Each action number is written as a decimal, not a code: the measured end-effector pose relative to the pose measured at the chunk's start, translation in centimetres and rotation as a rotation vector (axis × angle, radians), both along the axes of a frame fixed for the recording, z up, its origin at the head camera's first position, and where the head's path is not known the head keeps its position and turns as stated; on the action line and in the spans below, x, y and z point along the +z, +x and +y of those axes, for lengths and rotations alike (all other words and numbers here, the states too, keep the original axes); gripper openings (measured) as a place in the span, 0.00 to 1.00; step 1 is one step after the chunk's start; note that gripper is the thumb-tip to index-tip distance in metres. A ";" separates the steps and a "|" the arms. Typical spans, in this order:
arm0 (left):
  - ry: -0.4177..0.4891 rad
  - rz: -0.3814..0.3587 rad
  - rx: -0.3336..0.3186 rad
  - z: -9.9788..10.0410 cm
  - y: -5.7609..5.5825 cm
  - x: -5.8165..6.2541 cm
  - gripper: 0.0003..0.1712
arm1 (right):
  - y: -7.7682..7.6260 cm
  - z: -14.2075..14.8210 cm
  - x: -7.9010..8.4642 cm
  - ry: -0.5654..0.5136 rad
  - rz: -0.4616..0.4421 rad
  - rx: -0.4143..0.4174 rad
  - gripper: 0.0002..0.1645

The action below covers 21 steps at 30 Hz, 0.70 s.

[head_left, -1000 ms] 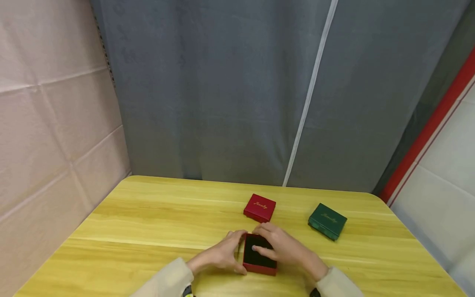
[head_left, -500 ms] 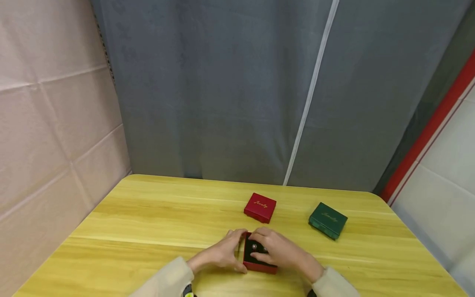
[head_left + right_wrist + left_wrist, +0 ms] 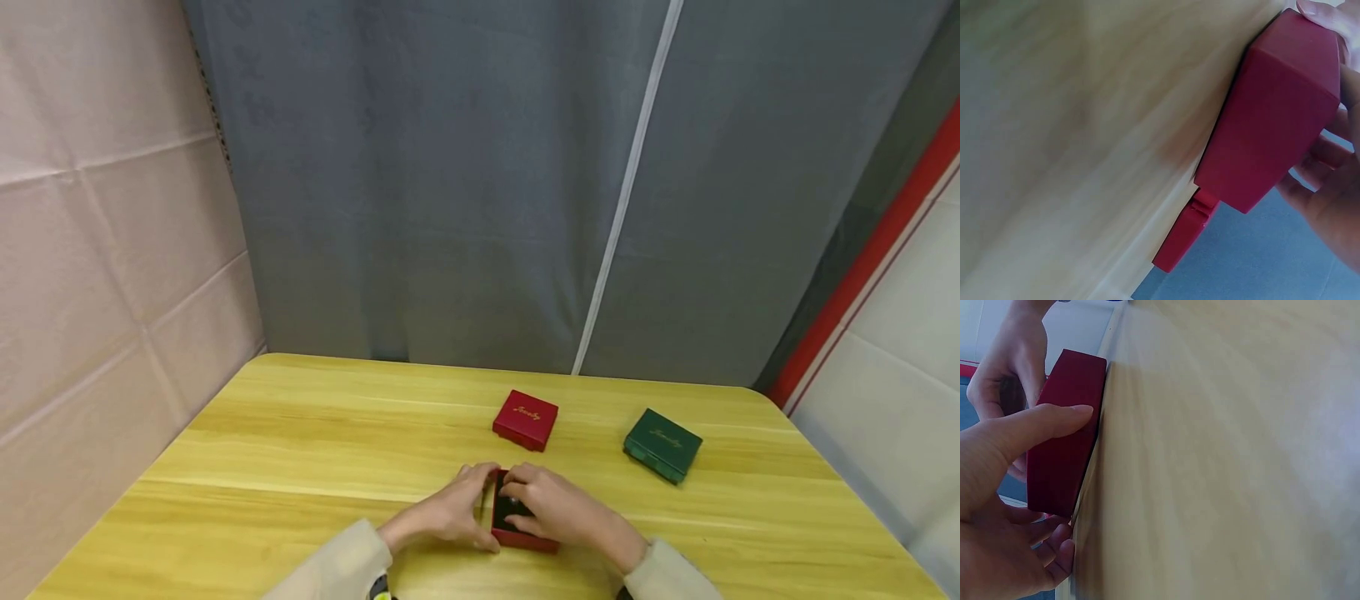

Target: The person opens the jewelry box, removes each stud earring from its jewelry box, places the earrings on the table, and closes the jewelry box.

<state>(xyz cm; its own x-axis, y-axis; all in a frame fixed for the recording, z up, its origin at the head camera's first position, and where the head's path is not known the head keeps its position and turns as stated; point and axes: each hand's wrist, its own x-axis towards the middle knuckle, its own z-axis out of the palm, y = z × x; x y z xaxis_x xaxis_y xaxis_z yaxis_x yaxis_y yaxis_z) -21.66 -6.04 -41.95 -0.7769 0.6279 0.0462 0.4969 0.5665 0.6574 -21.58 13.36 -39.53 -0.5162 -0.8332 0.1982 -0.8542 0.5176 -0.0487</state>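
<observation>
A red jewelry box (image 3: 525, 540) with a black insert lies uncovered on the table, near its front edge. My left hand (image 3: 452, 506) holds it from the left side, thumb along the front wall and fingers at the far left corner. In the left wrist view that thumb (image 3: 1054, 422) presses on the red wall. My right hand (image 3: 562, 510) reaches over the box from the right, its bent fingers and thumb down at the black insert. A tiny shiny stud (image 3: 513, 501) shows between them. Whether they pinch it is too small to tell, and the right fingertips are partly hidden.
A red piece lettered in gold (image 3: 526, 420), a lid or a covered box, lies just behind the jewelry box. Farther right lies a green jewelry box (image 3: 663, 446). Both rest on the yellow wood table (image 3: 315, 433), with a grey curtain (image 3: 450, 208) behind it.
My right hand has shifted slightly left over the insert, its fingers now nearer the left stud. A second stud seen half a second ago is now covered. My left hand stays in place.
</observation>
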 end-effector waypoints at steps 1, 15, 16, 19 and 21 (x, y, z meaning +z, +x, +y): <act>0.000 -0.001 0.000 0.0 0.0 0.0 0.54 | 0.0 0.0 0.0 0.006 0.001 -0.003 0.14; 0.000 -0.009 0.005 0.0 0.0 0.1 0.54 | 0.1 0.1 0.1 0.018 -0.004 -0.020 0.10; 0.001 -0.007 0.006 0.0 0.0 0.0 0.54 | 0.1 0.1 0.1 0.020 -0.004 -0.022 0.10; 0.004 -0.004 0.008 0.0 0.0 0.0 0.54 | 0.0 0.1 0.1 0.026 -0.013 -0.032 0.10; 0.004 0.001 0.013 0.1 0.0 -0.1 0.54 | -0.1 0.2 0.1 0.029 -0.018 -0.033 0.10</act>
<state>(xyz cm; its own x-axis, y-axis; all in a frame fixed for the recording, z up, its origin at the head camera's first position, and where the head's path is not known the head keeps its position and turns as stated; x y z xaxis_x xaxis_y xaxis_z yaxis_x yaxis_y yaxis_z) -21.69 -5.96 -42.05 -0.7852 0.6173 0.0491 0.4898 0.5705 0.6593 -21.64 13.54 -39.40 -0.5472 -0.8207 0.1647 -0.8355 0.5473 -0.0490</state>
